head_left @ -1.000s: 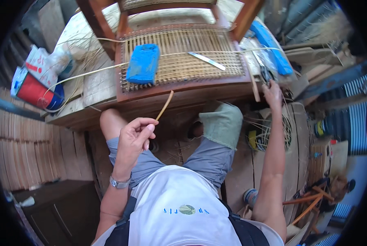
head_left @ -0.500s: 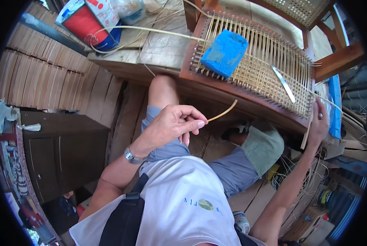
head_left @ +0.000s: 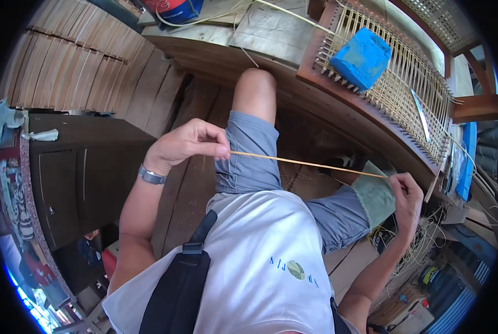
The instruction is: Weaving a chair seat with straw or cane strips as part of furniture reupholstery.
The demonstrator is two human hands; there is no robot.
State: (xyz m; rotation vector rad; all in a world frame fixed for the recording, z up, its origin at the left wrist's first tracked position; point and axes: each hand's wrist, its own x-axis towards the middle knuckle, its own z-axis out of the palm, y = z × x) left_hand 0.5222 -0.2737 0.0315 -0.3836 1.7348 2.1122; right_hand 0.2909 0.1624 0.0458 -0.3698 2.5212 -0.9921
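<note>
A thin, light-brown cane strand (head_left: 307, 163) stretches nearly straight across my lap, in front of my body. My left hand (head_left: 190, 146) pinches one end between thumb and fingertips. At the other end, over the green cloth (head_left: 371, 192) on my right knee, my right hand (head_left: 407, 200) has its fingers closed on the strand. Beyond them is a wooden chair seat frame (head_left: 365, 119) with a partly woven cane panel (head_left: 407, 83). A blue block (head_left: 363, 58) rests on the weave, and a flat metal strip (head_left: 420, 114) lies to its right.
The frame rests on a wooden bench (head_left: 221, 53), with a red and blue container (head_left: 174, 11) at its far left. A dark cabinet (head_left: 93, 178) and stacked wooden slats (head_left: 65, 72) stand to the left. Loose cane strands (head_left: 418, 239) are heaped on the floor at right.
My right hand has come away from the frame's right edge and now grips the strand's other end. My left hand has shifted left, drawing the strand straight. The view has swung left.
</note>
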